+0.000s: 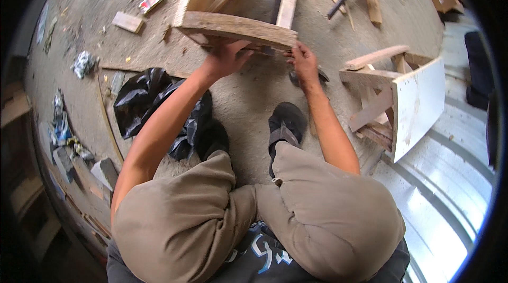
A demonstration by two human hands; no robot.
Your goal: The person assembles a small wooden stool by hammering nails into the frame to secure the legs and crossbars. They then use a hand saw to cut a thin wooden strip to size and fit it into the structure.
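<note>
Where the right hand (pixel 305 63) touches its corner, the wooden frame (pixel 238 25) extends leftward.

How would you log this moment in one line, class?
left hand: at near side of wooden frame; right hand: at its near right corner; person's right: second wooden frame with white panel; person's left: black plastic bag

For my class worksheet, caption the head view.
Bare left hand and right hand at the edge of a boxy brown wooden frame.

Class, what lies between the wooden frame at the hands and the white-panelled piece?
In the head view, the right hand and, partly hidden beneath it, a dark curved object lie between the wooden frame and the white-panelled piece.
</note>
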